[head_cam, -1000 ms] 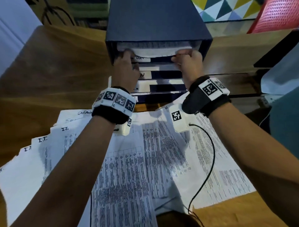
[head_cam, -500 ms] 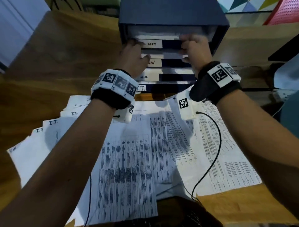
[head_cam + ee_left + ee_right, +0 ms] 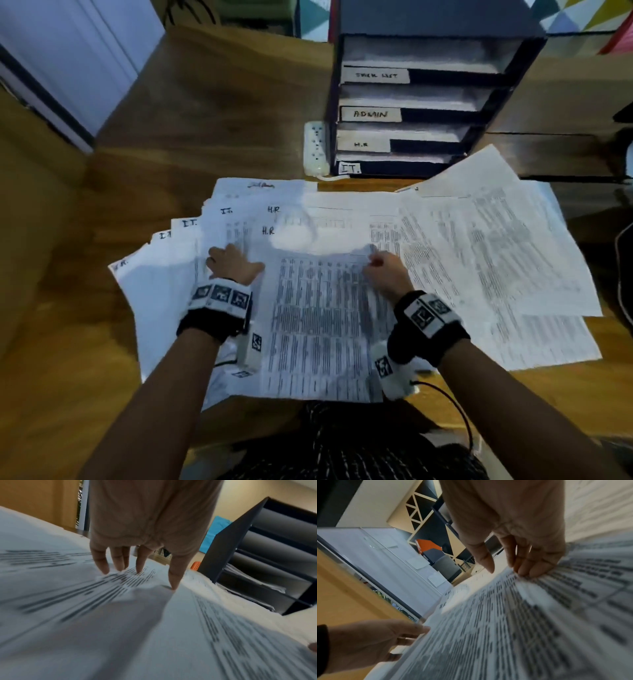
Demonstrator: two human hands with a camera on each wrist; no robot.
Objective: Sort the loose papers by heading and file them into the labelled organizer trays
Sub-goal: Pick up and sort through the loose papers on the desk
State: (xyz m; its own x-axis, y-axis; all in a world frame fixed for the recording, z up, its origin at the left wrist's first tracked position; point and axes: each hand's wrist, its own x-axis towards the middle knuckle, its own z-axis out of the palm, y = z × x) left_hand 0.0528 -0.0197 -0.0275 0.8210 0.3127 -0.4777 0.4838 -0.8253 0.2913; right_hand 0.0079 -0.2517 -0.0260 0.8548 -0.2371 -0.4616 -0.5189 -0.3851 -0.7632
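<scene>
Both hands had come back from the organizer (image 3: 428, 99) at the desk's (image 3: 178, 130) far edge; left hand (image 3: 233, 265) pressed flat on loose papers (image 3: 496, 246), right hand (image 3: 385, 272) pinched the top sheet (image 3: 322, 329).

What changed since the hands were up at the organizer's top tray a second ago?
Both hands left the organizer and came back down onto the loose papers. The left hand now rests with fingers spread on the sheets; the right hand curls at the top edge of the front sheet. The trays kept their papers.
</scene>
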